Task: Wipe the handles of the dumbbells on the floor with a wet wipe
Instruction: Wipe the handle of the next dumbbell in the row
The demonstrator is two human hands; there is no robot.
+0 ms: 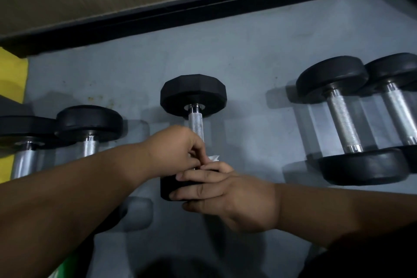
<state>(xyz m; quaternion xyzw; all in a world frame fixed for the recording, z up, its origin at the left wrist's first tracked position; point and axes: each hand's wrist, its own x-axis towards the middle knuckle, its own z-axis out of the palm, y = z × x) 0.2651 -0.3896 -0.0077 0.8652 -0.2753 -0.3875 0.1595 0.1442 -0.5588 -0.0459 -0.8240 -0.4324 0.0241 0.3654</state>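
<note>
The middle dumbbell lies on the grey floor at the centre of the frame, its long axis running from the lower centre, nearest the person, up and slightly right toward the wall. Its near black head sits under the right hand, whose straight fingers lie across the top of that head and appear to steady it without curling round it. Just above, the left hand reaches in from the lower left and pinches a small white wet wipe at the near end of the handle, right where the bar meets the near head. Both hands are thus together at the near end, the left one being the closer to the bare bar.

Beyond the hands the handle runs away uncovered: a bright, knurled steel bar ending in a smooth collar against the far head, a faceted, matte black disc. Any wiping stroke would likely have to travel along that axis, away from the person and up the frame.

Left of centre two more dumbbells lie close together, partly cut by the frame edge; at the right another pair lies side by side, somewhat blurred. Farthest off, a dark skirting strip runs along the wall across the upper frame.
</note>
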